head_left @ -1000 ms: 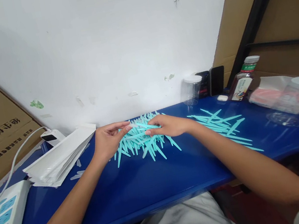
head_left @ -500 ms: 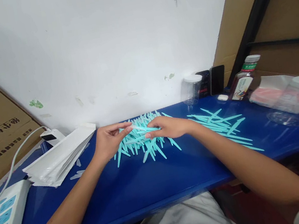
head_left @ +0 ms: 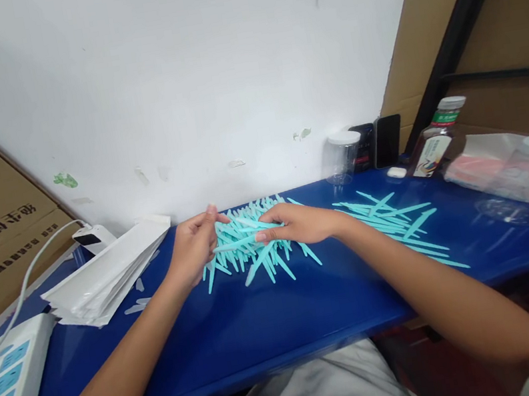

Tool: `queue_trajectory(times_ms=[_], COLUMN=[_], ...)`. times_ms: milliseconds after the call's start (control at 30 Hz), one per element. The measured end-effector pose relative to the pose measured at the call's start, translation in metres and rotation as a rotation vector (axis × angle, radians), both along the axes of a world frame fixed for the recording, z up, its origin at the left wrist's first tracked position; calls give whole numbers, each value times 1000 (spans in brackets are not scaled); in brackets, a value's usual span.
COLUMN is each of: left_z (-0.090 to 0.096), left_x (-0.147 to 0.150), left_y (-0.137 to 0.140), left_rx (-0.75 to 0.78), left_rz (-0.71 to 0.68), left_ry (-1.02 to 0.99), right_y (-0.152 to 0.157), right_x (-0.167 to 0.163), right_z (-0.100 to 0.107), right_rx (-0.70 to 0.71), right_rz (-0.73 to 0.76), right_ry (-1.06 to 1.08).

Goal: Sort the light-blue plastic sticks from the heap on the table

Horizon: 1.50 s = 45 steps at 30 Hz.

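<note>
My right hand (head_left: 297,221) is closed, thumb and fingers pinching slim turquoise plastic sticks (head_left: 238,243) with tapered ends. They point left over a large heap of similar sticks (head_left: 268,265) on the blue table. My left hand (head_left: 195,243) is curled at the heap's left side, thumb raised against the index finger. Whatever lies in its fingers, if anything, is hidden. Beyond my right wrist spreads a second, looser group of turquoise sticks (head_left: 400,219). A few small translucent pieces (head_left: 136,306) lie left of my left forearm.
A stack of white sleeves (head_left: 105,278) and a power strip (head_left: 15,388) occupy the left side of the blue table (head_left: 267,333). A clear jar (head_left: 342,158), phones (head_left: 387,141), a bottle (head_left: 435,142) and a pink-filled packet (head_left: 498,169) stand at right. A white wall rises behind.
My left thumb has lifted and its fingers have drawn in, slightly away from the sticks in my right hand. My right hand stays over the heap, its grip kept.
</note>
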<state>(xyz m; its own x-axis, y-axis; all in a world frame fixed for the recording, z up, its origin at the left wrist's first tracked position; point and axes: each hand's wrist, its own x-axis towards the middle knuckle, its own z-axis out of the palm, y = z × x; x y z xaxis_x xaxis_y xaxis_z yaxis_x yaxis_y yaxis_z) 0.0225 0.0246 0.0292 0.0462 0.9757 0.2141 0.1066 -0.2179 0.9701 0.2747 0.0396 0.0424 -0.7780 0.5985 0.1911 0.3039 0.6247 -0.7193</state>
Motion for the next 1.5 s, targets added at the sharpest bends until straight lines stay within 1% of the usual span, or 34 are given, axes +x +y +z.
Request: queue_trajectory(times_ms=[67, 133, 200, 333, 500, 600, 667, 767, 833, 900, 967, 1067, 1133, 1200, 1333, 1400, 1500], left_z=[0, 1, 1, 1, 3, 7, 9, 14, 21, 32, 46, 64, 72, 75, 75, 75, 76], left_x=[-4, -9, -15, -25, -25, -21, -21, -23, -24, -23, -17, -1, 11, 21, 28, 26, 22], left_y=[4, 9, 14, 20, 16, 10, 6, 2, -1, -3, -3, -3, -3, -5, -13, -16, -20], left_rx=[-139, -225, -278, -324, -297, -233, -186, -155, -159, -155, -136, -139, -149, -151, -135, -133, -129], left_rz=[14, -7, -42, -113, -128, -98, -65, -48, -66, -100, -153, -262, -298, -327, -349, -350, -325], left_ry=[-151, -279, -374, -460, -650, -768, -815, -848, -867, -878, -863, -786, -733, -692, -634, -620, -605], right_y=[4, 6, 8, 7, 6, 3, 1, -4, -7, -11, -15, -17, -16, -14, -10, -10, -9], right_x=[3, 6, 8, 9, 4, -2, -6, -12, -15, -18, -19, -20, -20, -20, -21, -21, -22], right_z=[0, 0, 0, 1, -1, -5, -9, -13, -12, -10, -7, -8, -11, -16, -23, -25, -27], right_rx=[11, 9, 4, 14, 7, -92, -157, -173, -176, -204, -286, -531, -698, -815, -964, -1005, -1029], right_rz=[-50, -105, -143, -171, -198, -198, -166, -96, -58, -8, 54, 162, 237, 299, 417, 460, 476], right_ry=[1, 10, 34, 78, 111, 122, 107, 59, 38, 33, 44, 89, 121, 156, 199, 204, 192])
